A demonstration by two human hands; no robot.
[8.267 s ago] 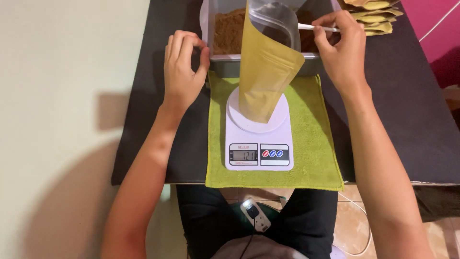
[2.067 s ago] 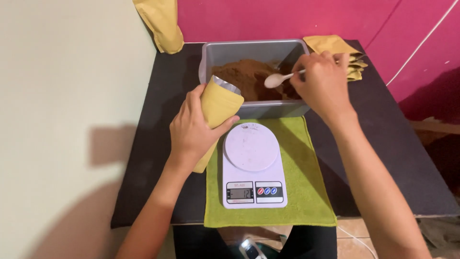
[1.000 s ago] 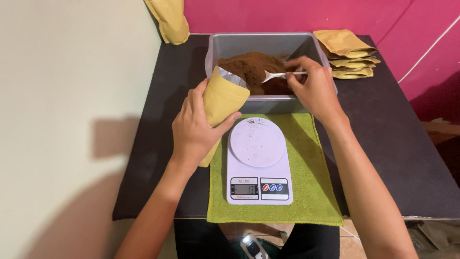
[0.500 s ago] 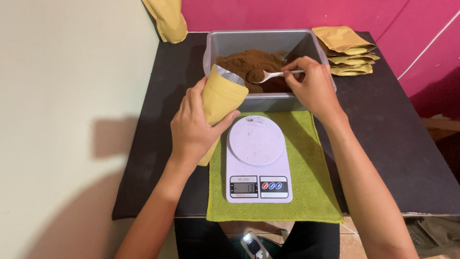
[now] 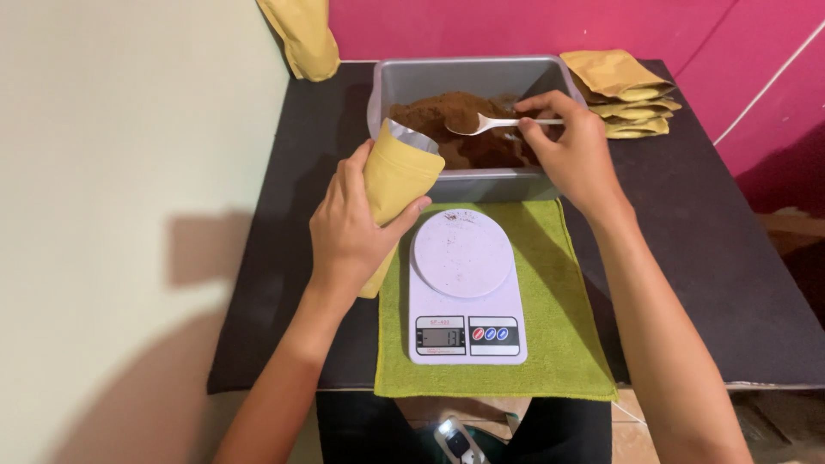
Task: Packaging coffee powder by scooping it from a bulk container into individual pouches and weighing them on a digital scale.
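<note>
Pink walls are backing a dark table (image 5: 705, 258) carrying a grey tub (image 5: 464, 79) of brown powder (image 5: 447, 113). Left hand (image 5: 352, 232) is wrapping its fingers around a yellow pouch (image 5: 391, 176), tilted mouth-first against the tub. Right hand (image 5: 576, 155) is pinching a white spoon (image 5: 494, 125) over the powder. A white scale (image 5: 464, 283) is sitting on a green cloth (image 5: 567, 318).

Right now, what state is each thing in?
Yellow pouch: open, tilted, gripped by left hand.
White spoon: loaded with brown powder, held by right hand.
Grey tub: partly filled with powder.
Kitchen scale: switched on, platform unloaded.
Spare pouches: stacked flat.
</note>
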